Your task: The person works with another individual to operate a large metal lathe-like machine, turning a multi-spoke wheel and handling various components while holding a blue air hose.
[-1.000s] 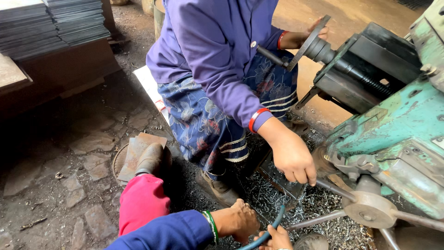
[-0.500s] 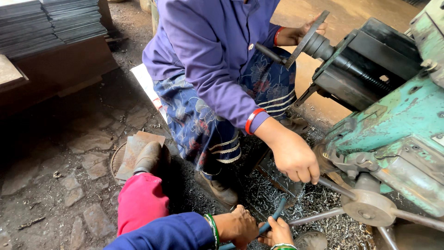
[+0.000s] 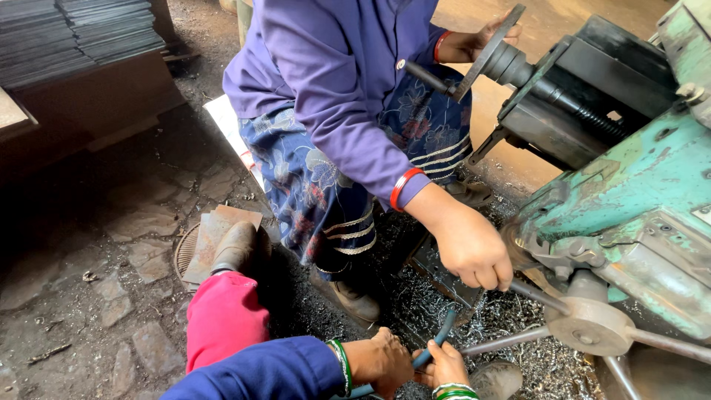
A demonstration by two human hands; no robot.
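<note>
while both hands are working low at the bottom edge of the view, the left hand [image 3: 381, 363] is clenching around a blue-green hose [image 3: 433, 348] and the right hand [image 3: 443, 366] is gripping the same hose just beside it, apparently to steady its free end, which is pointing up toward the metal shavings [image 3: 511, 326] on the floor under the green machine [image 3: 629, 200]. a co-worker's hand [image 3: 470, 248] is closing on a spoke of the machine's hand wheel [image 3: 585, 330], perhaps to turn it. the hose's lower end is running out of frame, and the right wrist is getting cut off.
</note>
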